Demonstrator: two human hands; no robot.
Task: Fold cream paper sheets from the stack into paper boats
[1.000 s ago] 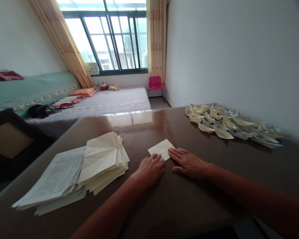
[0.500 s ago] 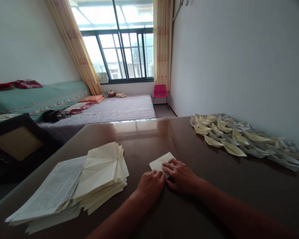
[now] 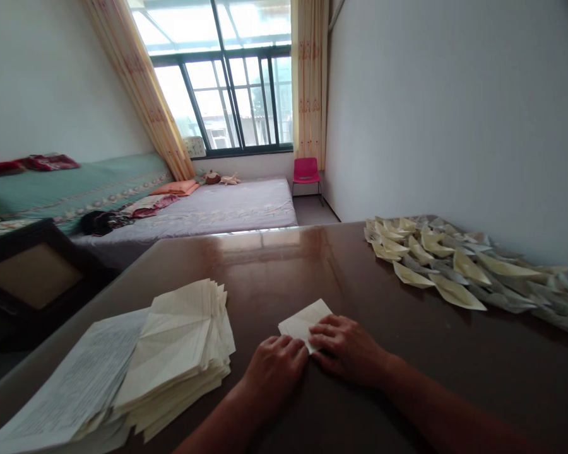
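Observation:
A small folded sheet of cream paper (image 3: 299,321) lies on the brown table (image 3: 265,265) in front of me. My left hand (image 3: 277,364) has its fingers curled over the near left edge of the paper, with the fingertips partly hidden. From the right, my right hand (image 3: 348,348) lies across the paper's right side, its fingers bent and pressing on it. The two hands nearly meet at the paper's near corner.
To the left lie a stack of cream sheets (image 3: 175,347) and a stack of printed sheets (image 3: 71,378). Many folded paper boats (image 3: 454,265) cover the table's right side by the wall. Beyond the table are a bed (image 3: 246,198) and a pink chair (image 3: 305,171).
The view has tipped slightly, so the table's contents sit a little lower. Both hands stay on the folded paper, and slightly more of its left part shows.

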